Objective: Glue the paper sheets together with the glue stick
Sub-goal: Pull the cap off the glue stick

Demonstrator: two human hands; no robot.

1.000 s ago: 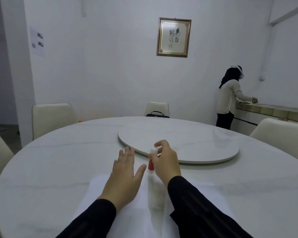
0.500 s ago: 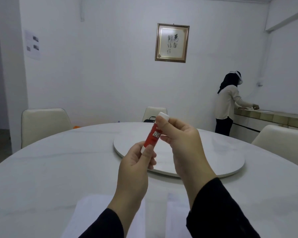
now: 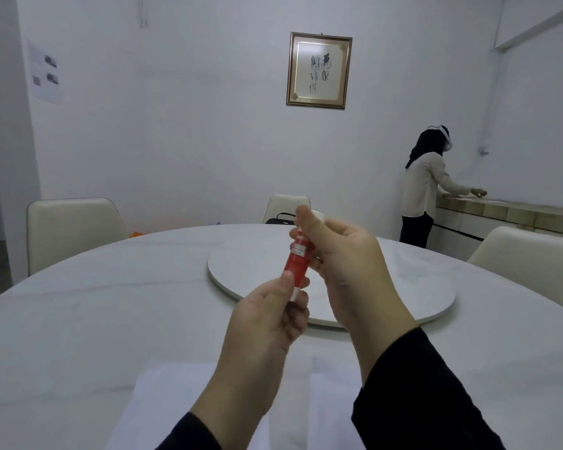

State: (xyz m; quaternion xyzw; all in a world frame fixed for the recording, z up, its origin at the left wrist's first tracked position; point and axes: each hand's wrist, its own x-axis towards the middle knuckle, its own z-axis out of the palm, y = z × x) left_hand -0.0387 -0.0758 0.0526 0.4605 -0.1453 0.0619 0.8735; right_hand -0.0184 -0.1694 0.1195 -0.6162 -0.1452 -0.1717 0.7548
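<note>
Two hands hold one glue stick [image 3: 297, 258] in the air over the near middle of the worktop [image 3: 88, 319]. Left hand [image 3: 267, 323] pinches the white base end between thumb and fingers. Right hand [image 3: 345, 264] is curled round the white cap [image 3: 317, 217] at the top end. Stick tilts slightly, cap end farther. Likely step: uncapping.

Risks, as judged:
- cap pulled off sharply could fly out of the right hand onto the worktop or the turntable [image 3: 403, 287];
- left pinch is only on the narrow base, so the smooth plastic tube could slip or twist;
- hands are well above the sheets [image 3: 176, 401]; a dropped open stick could smear them in the wrong place.

Materials: stick is a slim red cylinder, glossy plastic, white label print too blurred to read. Sheets are white, thin, flat, lying at the near edge, partly hidden by dark sleeves. Worktop is round, pale, marble-like, smooth. Turntable is a flat disc of the same look, beyond the hands.
</note>
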